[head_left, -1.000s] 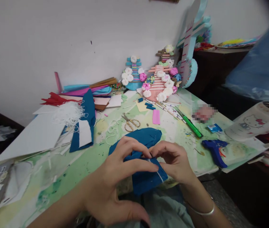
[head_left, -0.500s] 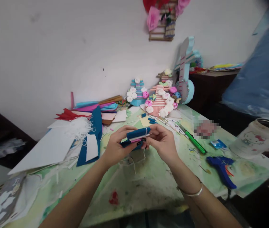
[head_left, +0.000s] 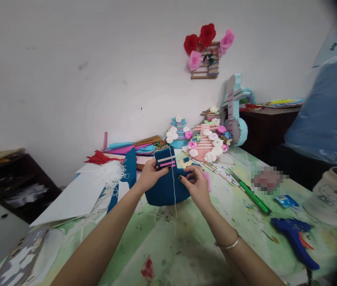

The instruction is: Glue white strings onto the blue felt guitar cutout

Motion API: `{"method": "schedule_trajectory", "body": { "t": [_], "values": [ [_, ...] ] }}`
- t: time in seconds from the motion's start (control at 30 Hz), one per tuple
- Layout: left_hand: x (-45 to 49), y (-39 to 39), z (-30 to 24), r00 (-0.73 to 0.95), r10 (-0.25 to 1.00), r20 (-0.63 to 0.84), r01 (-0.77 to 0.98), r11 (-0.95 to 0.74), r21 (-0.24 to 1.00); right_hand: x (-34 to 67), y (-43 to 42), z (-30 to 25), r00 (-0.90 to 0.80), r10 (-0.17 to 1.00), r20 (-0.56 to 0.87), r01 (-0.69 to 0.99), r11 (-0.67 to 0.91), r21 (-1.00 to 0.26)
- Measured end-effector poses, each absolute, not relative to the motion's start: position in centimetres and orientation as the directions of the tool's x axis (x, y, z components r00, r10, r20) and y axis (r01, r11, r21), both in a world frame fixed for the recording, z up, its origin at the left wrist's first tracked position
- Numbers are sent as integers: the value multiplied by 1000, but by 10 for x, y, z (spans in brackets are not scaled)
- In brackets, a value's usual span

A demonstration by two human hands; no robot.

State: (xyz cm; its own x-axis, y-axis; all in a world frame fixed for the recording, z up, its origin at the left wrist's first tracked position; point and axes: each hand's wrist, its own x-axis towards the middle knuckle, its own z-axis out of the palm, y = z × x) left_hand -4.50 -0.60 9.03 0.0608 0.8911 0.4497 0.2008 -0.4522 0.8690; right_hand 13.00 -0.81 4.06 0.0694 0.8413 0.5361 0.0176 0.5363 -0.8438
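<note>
A dark blue paper-covered craft piece (head_left: 159, 192), narrow at the top and wide and rounded below, is held up over the table. White and pink strips (head_left: 167, 163) cross its narrow part. My left hand (head_left: 151, 174) grips its left side, thumb on the front. At the right shoulder my right hand (head_left: 196, 180) pinches the edge, thumb and forefinger close together. A white string (head_left: 174, 190) comes over the top edge and hangs down the front, with loose loops lying on the table below. Some fingertips are hidden behind the blue piece.
A tangle of white string (head_left: 110, 174) and white boards (head_left: 70, 194) lie left. Finished flower-trimmed lute-shaped crafts (head_left: 205, 143) stand against the wall. To the right are a green cutter (head_left: 254, 196), a blue glue gun (head_left: 296, 238) and a white container (head_left: 330, 198).
The blue piece has turned from nearly edge-on to show its broad front. Both hands have shifted their hold on it, and the string now hangs down its face. The view has tilted up.
</note>
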Motion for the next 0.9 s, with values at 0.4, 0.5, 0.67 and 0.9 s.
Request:
{"method": "schedule_trajectory", "body": {
  "t": [0.4,0.5,0.67,0.9],
  "values": [
    [-42,4,92,121,890,440,138,-454,880,104,-17,21,62,753,655,199,634,-747],
    [-42,5,90,99,888,449,147,-460,876,106,-15,19,59,767,639,211,616,-759],
    [-44,8,87,99,891,443,138,-453,881,109,-14,15,42,806,590,214,570,-793],
    [-44,9,87,118,896,427,146,-442,885,111,-14,13,28,837,547,177,534,-827]
  ]
}}
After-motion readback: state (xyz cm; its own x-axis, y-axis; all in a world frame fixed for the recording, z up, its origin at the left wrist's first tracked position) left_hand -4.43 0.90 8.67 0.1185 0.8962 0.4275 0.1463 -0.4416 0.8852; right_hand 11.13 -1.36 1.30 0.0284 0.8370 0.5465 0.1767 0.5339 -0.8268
